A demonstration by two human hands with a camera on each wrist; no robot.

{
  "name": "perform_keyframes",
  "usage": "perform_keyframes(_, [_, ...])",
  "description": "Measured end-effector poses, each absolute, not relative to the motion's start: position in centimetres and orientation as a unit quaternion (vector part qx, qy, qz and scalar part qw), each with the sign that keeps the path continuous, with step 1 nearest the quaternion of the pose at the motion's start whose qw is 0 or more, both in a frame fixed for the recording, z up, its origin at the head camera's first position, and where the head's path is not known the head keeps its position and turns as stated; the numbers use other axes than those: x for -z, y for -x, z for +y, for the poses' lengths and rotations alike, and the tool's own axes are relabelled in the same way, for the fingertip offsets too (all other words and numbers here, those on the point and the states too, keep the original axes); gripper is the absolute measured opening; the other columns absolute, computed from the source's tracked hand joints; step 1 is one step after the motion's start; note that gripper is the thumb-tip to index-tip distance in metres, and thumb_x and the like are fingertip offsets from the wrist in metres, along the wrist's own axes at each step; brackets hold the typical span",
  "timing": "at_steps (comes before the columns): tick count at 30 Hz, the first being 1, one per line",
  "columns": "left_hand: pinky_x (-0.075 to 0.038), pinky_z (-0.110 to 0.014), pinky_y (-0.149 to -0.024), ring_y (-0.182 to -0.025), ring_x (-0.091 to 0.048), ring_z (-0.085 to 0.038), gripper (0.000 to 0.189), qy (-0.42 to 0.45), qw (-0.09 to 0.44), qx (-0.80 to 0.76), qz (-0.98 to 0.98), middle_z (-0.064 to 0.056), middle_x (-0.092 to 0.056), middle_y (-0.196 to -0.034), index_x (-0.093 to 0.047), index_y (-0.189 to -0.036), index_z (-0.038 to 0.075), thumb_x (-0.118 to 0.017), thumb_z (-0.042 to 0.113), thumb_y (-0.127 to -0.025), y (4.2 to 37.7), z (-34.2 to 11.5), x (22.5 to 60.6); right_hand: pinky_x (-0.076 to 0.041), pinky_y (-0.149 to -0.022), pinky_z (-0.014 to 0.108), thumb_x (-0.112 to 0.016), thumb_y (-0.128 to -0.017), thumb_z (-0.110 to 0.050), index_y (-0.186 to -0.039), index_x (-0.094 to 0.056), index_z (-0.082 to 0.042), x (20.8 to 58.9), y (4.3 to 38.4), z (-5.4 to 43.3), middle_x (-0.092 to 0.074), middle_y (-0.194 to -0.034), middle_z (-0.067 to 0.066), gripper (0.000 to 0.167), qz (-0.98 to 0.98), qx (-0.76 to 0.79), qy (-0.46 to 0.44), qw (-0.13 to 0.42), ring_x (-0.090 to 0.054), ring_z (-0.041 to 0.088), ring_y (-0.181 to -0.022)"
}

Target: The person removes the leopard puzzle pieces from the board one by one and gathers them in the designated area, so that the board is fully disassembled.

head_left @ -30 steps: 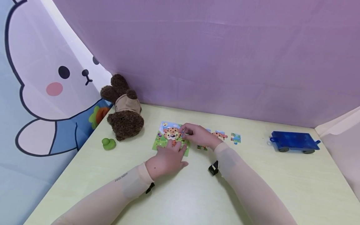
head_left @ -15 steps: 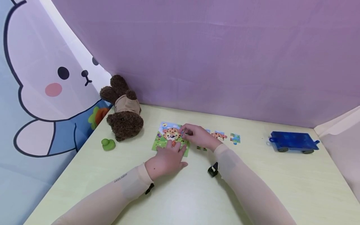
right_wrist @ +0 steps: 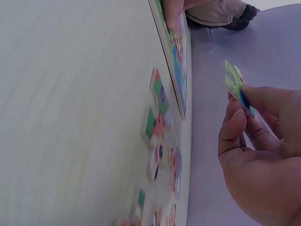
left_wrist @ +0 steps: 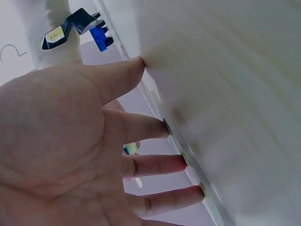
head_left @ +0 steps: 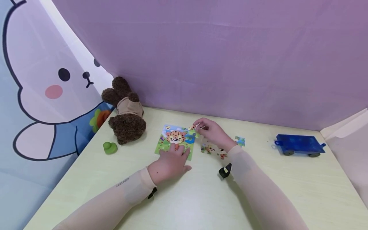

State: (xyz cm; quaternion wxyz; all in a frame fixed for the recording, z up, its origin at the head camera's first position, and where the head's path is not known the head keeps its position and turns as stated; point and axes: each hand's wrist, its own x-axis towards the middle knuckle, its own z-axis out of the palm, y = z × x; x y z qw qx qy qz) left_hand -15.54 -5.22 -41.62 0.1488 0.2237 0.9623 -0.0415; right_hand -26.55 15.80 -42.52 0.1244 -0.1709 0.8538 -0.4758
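A square leopard picture puzzle (head_left: 161, 147) lies flat on the table. My left hand (head_left: 169, 164) rests on its lower part, fingers spread and fairly straight; the left wrist view has the fingertips touching the puzzle's edge and top. Above and right of the puzzle, my right hand (head_left: 211, 131) pinches a green and blue puzzle piece (right_wrist: 233, 84) between thumb and fingers, held off the table. Whether a second piece is behind it, I cannot tell. Several loose puzzle pieces (head_left: 210, 149) lie under and beside the right hand, some partly hidden by it.
Farther right lies a single blue-green puzzle piece (head_left: 241, 141). A blue toy wagon (head_left: 299, 144) stands at the right. On the left are a brown plush bear (head_left: 127, 124) and a green toy duck (head_left: 110, 148). A purple cloth (head_left: 218, 64) hangs behind the table.
My right hand has moved up and to the right from the puzzle's right edge, and the puzzle piece in its fingers now shows. The left hand stays in place.
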Motion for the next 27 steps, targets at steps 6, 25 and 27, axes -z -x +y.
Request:
perform_keyframes(6, [-0.054,-0.077,-0.101,-0.142,-0.046,-0.042,0.076,-0.226,0.144,0.043,0.962,-0.01,-0.051,-0.152,-0.037,-0.168,0.017,-0.051,0.062,-0.108,15.4,-5.2,41.5,-0.06,-0.083,0.047,-0.061,-0.11,-0.024,-0.134,-0.066,-0.023,42.5,26.0,18.4,-0.071,-0.119,0.009,0.025,0.854,0.477,0.167,0.121,-0.068,0.035,-0.099])
perform_keyframes(25, [-0.053,-0.079,-0.1,-0.143,-0.045,-0.044,0.077,-0.229,0.144,0.029,0.962,-0.01,-0.05,-0.154,-0.036,-0.168,0.016,-0.05,0.061,-0.108,15.5,-5.4,41.7,-0.058,-0.074,0.037,-0.063,-0.109,-0.02,-0.135,-0.067,-0.018,41.9,24.0,26.2,-0.07,-0.112,0.013,0.026,0.878,0.443,0.117,0.137,-0.062,0.031,-0.09])
perform_keyframes(27, [-0.053,-0.079,-0.101,-0.144,-0.044,-0.044,0.077,-0.228,0.146,0.03,0.962,-0.01,-0.049,-0.155,-0.035,-0.169,0.017,-0.05,0.062,-0.108,15.5,-5.4,41.8,-0.057,-0.072,0.036,-0.063,-0.109,-0.02,-0.135,-0.067,-0.017,41.9,23.7,27.0,-0.069,-0.112,0.013,0.026,0.881,0.437,0.115,0.142,-0.061,0.029,-0.088])
